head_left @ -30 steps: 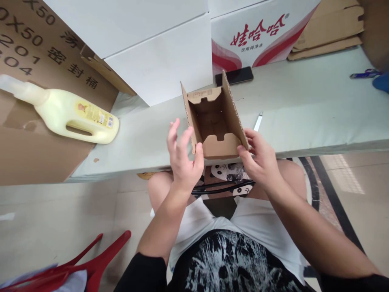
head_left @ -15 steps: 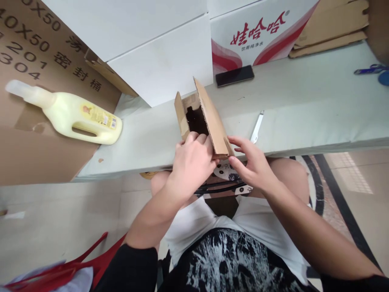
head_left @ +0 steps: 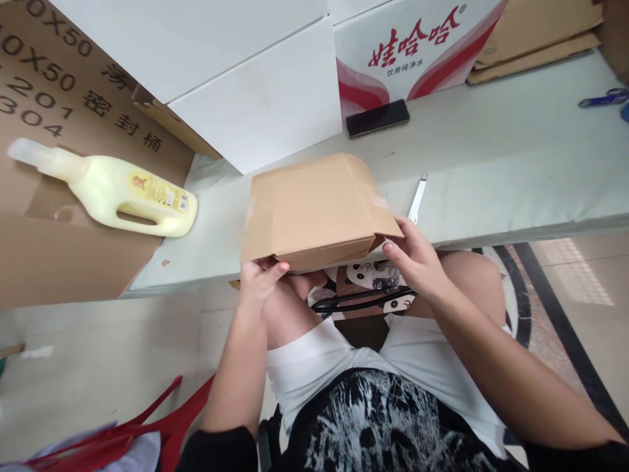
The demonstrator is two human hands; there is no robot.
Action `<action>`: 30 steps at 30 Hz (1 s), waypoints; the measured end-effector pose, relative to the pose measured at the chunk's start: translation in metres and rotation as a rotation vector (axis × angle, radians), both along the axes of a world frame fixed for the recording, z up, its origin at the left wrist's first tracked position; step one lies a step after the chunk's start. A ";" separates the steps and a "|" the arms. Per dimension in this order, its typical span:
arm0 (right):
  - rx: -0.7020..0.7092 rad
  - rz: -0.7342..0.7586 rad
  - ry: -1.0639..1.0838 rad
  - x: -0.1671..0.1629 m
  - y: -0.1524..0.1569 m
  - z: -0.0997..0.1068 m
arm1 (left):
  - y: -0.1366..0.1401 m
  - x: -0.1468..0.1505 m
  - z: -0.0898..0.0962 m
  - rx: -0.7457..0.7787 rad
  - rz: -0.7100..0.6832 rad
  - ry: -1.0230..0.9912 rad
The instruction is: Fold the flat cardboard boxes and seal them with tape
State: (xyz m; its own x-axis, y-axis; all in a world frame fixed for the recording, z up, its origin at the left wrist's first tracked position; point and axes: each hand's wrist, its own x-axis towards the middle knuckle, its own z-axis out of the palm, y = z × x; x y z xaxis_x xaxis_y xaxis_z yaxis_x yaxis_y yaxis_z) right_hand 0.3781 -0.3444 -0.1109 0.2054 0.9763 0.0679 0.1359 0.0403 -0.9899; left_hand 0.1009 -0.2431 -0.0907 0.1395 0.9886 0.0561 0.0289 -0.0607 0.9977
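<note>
A brown cardboard box point(head_left: 319, 203) lies at the table's front edge with a broad plain side facing up. My left hand point(head_left: 260, 278) grips its near left corner, the thumb along the edge and the other fingers mostly hidden beneath. At the near right corner, my right hand point(head_left: 415, 255) holds a flap, its thumb and fingers on either side of the cardboard. A white utility knife point(head_left: 417, 198) lies on the table just beyond my right hand.
A black phone point(head_left: 377, 118) rests against a white and red carton point(head_left: 417, 56) at the back. To the left lies a pale yellow bottle point(head_left: 132, 196) beside a large brown carton point(head_left: 44, 242). Scissors point(head_left: 604, 99) are at the far right, near folded cardboard point(head_left: 535, 39).
The box has been turned from standing with its opening up to lying with a broad side up. My left hand has moved from the opening to the near left corner.
</note>
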 end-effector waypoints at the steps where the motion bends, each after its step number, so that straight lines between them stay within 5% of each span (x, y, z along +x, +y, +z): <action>1: 0.035 -0.001 -0.053 0.000 0.000 0.003 | -0.002 -0.001 -0.007 -0.058 0.022 -0.038; 4: 0.103 0.031 -0.191 -0.001 0.000 0.010 | -0.009 -0.001 -0.022 -0.200 0.081 -0.087; 8: -0.004 0.049 -0.180 -0.005 0.004 0.007 | -0.016 0.005 -0.029 -0.279 0.119 0.020; 15: -0.152 0.299 0.153 -0.010 0.020 -0.021 | -0.019 0.007 -0.041 -0.332 0.143 0.013; 30: -0.204 -0.039 -0.035 -0.002 0.010 -0.028 | -0.019 0.003 -0.054 -0.273 0.121 0.111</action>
